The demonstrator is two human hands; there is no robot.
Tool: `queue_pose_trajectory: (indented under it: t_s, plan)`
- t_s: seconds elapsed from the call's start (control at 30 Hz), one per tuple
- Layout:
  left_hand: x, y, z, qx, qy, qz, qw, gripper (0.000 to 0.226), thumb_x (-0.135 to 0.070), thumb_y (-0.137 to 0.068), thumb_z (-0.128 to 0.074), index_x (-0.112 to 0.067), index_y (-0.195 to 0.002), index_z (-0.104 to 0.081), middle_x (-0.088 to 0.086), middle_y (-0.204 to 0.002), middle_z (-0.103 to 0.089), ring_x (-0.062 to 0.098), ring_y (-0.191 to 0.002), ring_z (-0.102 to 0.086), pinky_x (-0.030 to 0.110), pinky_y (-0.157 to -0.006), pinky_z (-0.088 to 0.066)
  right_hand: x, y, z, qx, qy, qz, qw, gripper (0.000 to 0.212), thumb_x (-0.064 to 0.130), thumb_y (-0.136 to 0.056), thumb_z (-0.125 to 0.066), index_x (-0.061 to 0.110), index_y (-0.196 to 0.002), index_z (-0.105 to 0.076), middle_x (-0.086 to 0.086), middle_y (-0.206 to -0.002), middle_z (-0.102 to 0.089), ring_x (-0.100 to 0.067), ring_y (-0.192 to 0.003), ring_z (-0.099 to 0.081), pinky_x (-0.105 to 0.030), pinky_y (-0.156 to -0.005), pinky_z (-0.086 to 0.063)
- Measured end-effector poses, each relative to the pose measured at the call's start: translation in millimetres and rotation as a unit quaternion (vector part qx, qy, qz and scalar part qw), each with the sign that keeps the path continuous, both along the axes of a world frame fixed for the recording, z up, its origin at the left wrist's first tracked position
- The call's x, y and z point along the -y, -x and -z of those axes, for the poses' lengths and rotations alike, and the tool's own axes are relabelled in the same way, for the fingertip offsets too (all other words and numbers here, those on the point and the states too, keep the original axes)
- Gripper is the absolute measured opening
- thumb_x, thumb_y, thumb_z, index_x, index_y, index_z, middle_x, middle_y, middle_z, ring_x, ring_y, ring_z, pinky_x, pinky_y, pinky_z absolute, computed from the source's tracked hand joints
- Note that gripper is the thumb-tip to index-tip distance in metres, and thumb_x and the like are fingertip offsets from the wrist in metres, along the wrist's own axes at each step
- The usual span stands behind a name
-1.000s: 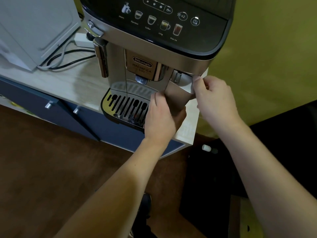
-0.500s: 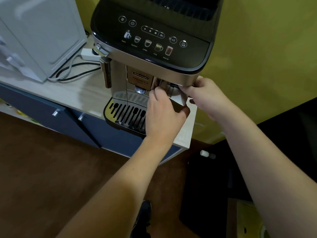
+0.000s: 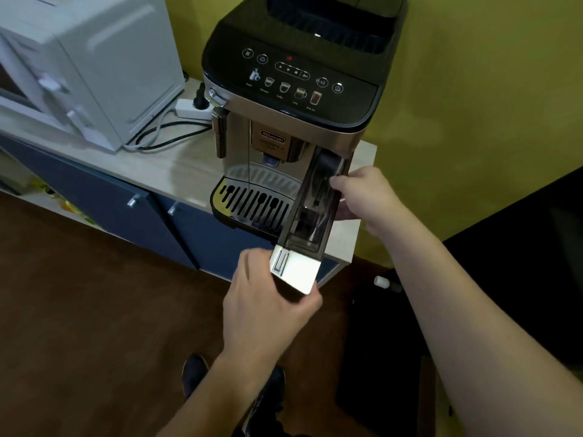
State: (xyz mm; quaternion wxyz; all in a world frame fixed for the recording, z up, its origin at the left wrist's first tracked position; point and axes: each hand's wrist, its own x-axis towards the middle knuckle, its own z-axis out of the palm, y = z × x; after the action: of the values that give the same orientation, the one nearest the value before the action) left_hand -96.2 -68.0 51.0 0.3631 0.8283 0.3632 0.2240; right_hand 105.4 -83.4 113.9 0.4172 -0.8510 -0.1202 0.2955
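A white microwave [image 3: 79, 67] and power strip [image 3: 189, 110] sit left of the silver-and-black coffee machine [image 3: 293, 121]. The clear plastic water tank [image 3: 310, 212] juts from its front-right; left hand [image 3: 268, 304] grips the tank's silver front, right hand [image 3: 366, 197] clasps its side.

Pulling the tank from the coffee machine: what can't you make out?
- Head view: fill level in the water tank, lost in its dark wall.
- Head view: fingertips of the left hand, hidden under the tank's front.
- Head view: control panel labels, small and blurred.
- Head view: white appliance, cut off by left edge.
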Motion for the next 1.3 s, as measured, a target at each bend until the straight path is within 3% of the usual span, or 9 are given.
queue_pose_trajectory:
  t_s: [0.13,0.37,0.47,0.57,0.67,0.87,1.0,1.17,1.3]
  plan:
    - [11,32,-1,0.006,-0.024,0.004,1.000,0.055,-0.044,-0.066,-0.082,-0.026,-0.103,-0.046,-0.009,-0.095,-0.049,0.007,-0.085,-0.054,0.024,-0.060,-0.050,11,30,-1,0.024,0.000,-0.007,1.000,0.023,0.010,-0.096,-0.051,0.014,-0.074,-0.057,-0.009,-0.076,-0.067,-0.034,-0.067,-0.073,-0.052,-0.074,-0.063]
    - [24,56,-11,-0.010,-0.051,0.047,0.998,0.055,-0.049,-0.064,-0.077,-0.022,-0.103,-0.050,-0.009,-0.094,-0.049,0.006,-0.083,-0.054,0.007,-0.059,-0.035,41,48,-2,-0.001,0.014,0.044,0.999,0.007,0.005,-0.091,-0.053,0.004,-0.089,-0.059,-0.024,-0.098,-0.071,-0.038,-0.074,-0.075,-0.055,-0.071,-0.063]
    - [31,47,-19,-0.020,-0.055,0.091,0.994,0.055,-0.056,-0.066,-0.071,-0.025,-0.104,-0.046,-0.011,-0.095,-0.045,0.004,-0.084,-0.050,0.009,-0.058,-0.036,59,40,-9,-0.002,0.026,0.089,0.996,0.010,0.006,-0.092,-0.054,0.001,-0.099,-0.060,-0.022,-0.091,-0.071,-0.036,-0.070,-0.074,-0.056,-0.070,-0.063]
    - [40,21,-26,-0.004,-0.056,0.116,0.992,0.054,-0.058,-0.068,-0.068,-0.024,-0.104,-0.045,-0.010,-0.096,-0.044,0.004,-0.084,-0.049,0.012,-0.057,-0.038,73,19,-21,0.024,0.019,0.107,0.994,0.014,0.007,-0.089,-0.056,-0.002,-0.095,-0.063,-0.024,-0.088,-0.070,-0.038,-0.070,-0.073,-0.060,-0.070,-0.061]
    - [46,-14,-32,0.006,-0.052,0.121,0.991,0.057,-0.058,-0.071,-0.067,-0.021,-0.108,-0.046,-0.007,-0.102,-0.045,0.008,-0.090,-0.050,0.018,-0.067,-0.042,76,-14,-31,0.053,0.006,0.114,0.992,0.018,0.008,-0.082,-0.056,-0.003,-0.093,-0.064,-0.021,-0.085,-0.068,-0.041,-0.074,-0.074,-0.063,-0.068,-0.060]
    - [44,-100,-34,0.011,-0.052,0.076,0.996,0.059,-0.050,-0.077,-0.074,-0.017,-0.115,-0.045,-0.002,-0.110,-0.046,0.013,-0.099,-0.051,0.029,-0.082,-0.053,57,-100,-33,0.067,-0.017,0.081,0.994,0.005,0.007,-0.087,-0.055,0.004,-0.091,-0.056,-0.026,-0.102,-0.070,-0.041,-0.077,-0.074,-0.060,-0.069,-0.062]
    - [42,-138,-14,-0.001,-0.051,0.050,0.997,0.056,-0.047,-0.079,-0.074,-0.015,-0.114,-0.042,0.000,-0.111,-0.044,0.016,-0.101,-0.054,0.036,-0.085,-0.056,40,-136,-16,0.061,-0.018,0.055,0.996,0.003,0.005,-0.091,-0.053,0.004,-0.093,-0.055,-0.025,-0.106,-0.068,-0.040,-0.081,-0.073,-0.059,-0.071,-0.061]
    - [32,-155,3,-0.033,-0.056,0.022,0.998,0.057,-0.046,-0.078,-0.075,-0.013,-0.113,-0.042,0.001,-0.111,-0.044,0.018,-0.101,-0.054,0.031,-0.082,-0.055,22,-153,11,0.038,-0.011,0.031,0.999,0.016,0.003,-0.092,-0.051,0.008,-0.077,-0.050,-0.014,-0.083,-0.062,-0.034,-0.067,-0.069,-0.055,-0.075,-0.062]
    - [25,-165,9,-0.038,-0.041,0.022,0.998,0.057,-0.045,-0.078,-0.075,-0.013,-0.113,-0.043,0.000,-0.109,-0.044,0.017,-0.098,-0.054,0.031,-0.078,-0.054,18,-165,25,0.055,0.005,0.038,0.998,0.021,0.004,-0.093,-0.047,0.010,-0.073,-0.047,-0.008,-0.078,-0.055,-0.027,-0.057,-0.062,-0.048,-0.073,-0.063]
